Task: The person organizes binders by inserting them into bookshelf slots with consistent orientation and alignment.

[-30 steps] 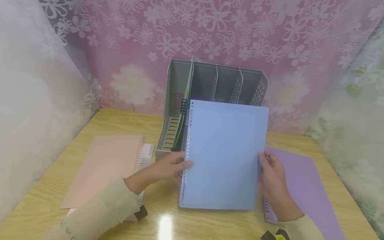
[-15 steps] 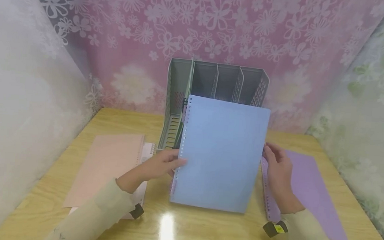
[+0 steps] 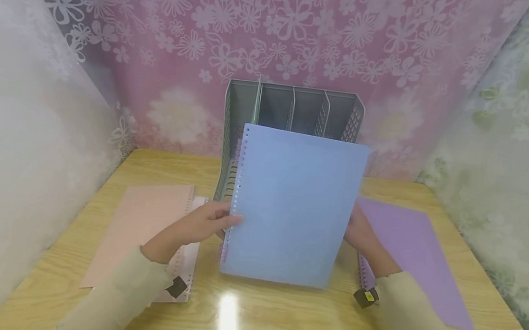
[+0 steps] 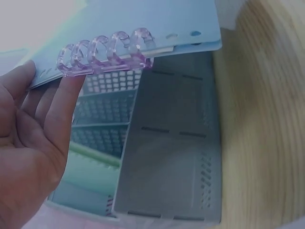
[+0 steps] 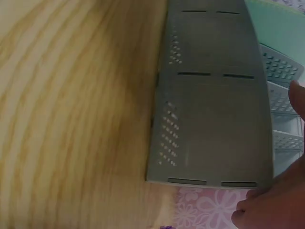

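Observation:
A blue loose-leaf notebook (image 3: 293, 207) is held up off the table, tilted slightly, its punched edge on the left. My left hand (image 3: 197, 224) pinches that edge, thumb on the front cover and fingers behind. Clear purple binding rings (image 4: 107, 52) show on it in the left wrist view. My right hand (image 3: 364, 237) reaches behind the notebook's right side, its fingers hidden there in the head view. The right wrist view shows only part of this hand, without the notebook. Behind stands a grey file rack (image 3: 232, 102) with a green notebook (image 4: 90, 167) in it.
On the left of the wooden table (image 3: 273, 317) lies a pink notebook (image 3: 152, 223) over a pale one (image 3: 187, 266). A purple notebook (image 3: 409, 254) lies at the right. A floral curtain (image 3: 185, 54) hangs behind the rack.
The blue notebook has shifted left and a little up, tilting more, with my left hand on it. My right hand has gone from its right edge to behind it.

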`<state>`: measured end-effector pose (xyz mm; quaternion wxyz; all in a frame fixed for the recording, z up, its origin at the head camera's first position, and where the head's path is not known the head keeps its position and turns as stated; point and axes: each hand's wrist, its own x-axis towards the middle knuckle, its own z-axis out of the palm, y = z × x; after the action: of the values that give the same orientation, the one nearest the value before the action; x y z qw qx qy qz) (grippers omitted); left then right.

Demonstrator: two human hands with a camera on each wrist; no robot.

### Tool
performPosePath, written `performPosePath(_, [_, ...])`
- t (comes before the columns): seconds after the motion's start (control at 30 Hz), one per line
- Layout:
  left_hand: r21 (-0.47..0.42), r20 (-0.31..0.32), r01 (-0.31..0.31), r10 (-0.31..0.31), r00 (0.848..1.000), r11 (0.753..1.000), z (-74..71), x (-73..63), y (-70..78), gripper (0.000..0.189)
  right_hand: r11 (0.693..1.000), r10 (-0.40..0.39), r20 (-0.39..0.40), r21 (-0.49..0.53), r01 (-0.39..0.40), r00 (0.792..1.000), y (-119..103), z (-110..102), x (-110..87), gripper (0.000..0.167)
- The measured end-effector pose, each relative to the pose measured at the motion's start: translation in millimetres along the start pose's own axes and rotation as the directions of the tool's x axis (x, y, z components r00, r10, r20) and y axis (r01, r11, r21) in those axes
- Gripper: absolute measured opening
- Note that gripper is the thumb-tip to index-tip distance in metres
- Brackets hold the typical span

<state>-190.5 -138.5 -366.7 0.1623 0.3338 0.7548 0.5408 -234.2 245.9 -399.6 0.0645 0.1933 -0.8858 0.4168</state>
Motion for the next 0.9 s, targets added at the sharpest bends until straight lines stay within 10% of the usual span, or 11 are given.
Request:
performPosePath(0.13, [0.034,-0.03,0.008,-0.007,1.0,0.999,-7.1,-8.6,1.9,0.032,1.0,-0.003,0.035,-0.013,0.004,0.999,-4.6,0.5,2.1,0.077])
performPosePath(0.27, [0.074,-0.078,0.028,-0.022,0.997,0.997,-13.1,-19.8,5.9,0.031,0.983,0.16,0.076,-0.106,-0.151,0.984,-1.8,-0.9,-1.0,0.096])
performPosePath(0.7, [0.068,-0.16,-0.05,0.06,0.985,0.996,-35.3,-50.6,10.0,0.034,0.926,0.215,0.008,-0.319,-0.202,0.976,1.0,5.3,-1.4,0.09])
performPosePath(0.9, [0.109,-0.251,-0.117,0.141,0.958,0.987,-50.0,-65.3,10.0,0.027,0.924,0.235,0.014,-0.313,-0.219,0.972,-3.9,5.8,-3.0,0.089])
